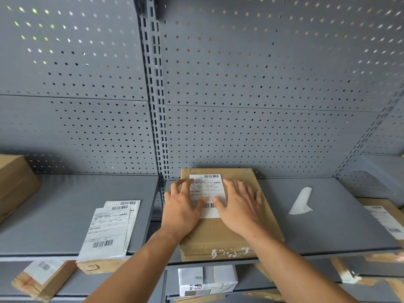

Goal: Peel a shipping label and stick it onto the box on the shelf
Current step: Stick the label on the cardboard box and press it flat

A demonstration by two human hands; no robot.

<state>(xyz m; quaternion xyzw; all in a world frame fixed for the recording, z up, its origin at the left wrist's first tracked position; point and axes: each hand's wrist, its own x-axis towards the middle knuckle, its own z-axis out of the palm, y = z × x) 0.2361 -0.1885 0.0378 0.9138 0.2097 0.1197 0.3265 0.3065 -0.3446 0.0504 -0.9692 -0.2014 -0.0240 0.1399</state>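
A flat brown cardboard box lies on the grey shelf, its far end against the pegboard. A white shipping label with barcodes lies flat on the box top. My left hand rests palm down on the label's left side, fingers spread. My right hand presses flat on the label's right edge and the box. Both thumbs meet near the lower barcode. Neither hand holds anything.
A stack of loose shipping labels lies on the left shelf. A curled white backing sheet lies right of the box. Another box stands far left; labelled parcels fill the lower shelf, and one sits far right.
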